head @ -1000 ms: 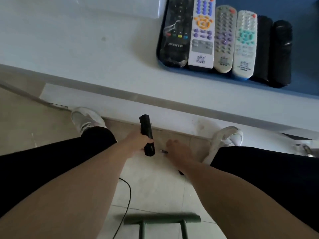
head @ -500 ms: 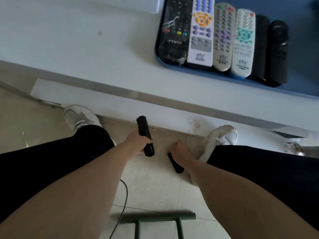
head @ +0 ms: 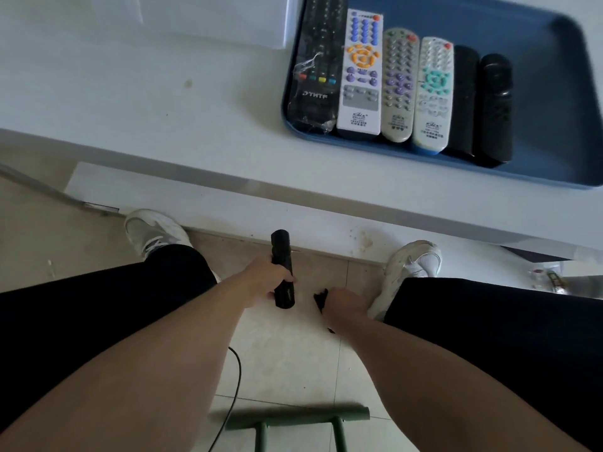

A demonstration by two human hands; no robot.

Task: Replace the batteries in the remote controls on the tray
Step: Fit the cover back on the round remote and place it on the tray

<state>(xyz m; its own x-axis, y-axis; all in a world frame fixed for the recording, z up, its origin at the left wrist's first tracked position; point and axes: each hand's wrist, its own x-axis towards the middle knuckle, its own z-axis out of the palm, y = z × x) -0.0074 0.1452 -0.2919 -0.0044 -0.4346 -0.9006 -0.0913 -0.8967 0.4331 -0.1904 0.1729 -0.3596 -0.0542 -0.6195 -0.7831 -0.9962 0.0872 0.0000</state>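
While the blue tray [head: 554, 102] sits far right on the white table [head: 146, 93] w/ six remotes side by side, the work is low between the knees: left hand [head: 264, 278] grips a black remote [head: 283, 269], long axis near-to-far. Right hand [head: 342, 298], just right of it, curls round a small black piece [head: 321, 296], prob the battery cover; it'd go leftward onto the remote

Six remotes [head: 401, 89] side by side in tray [head: 554, 93] on table [head: 130, 93], tray at right
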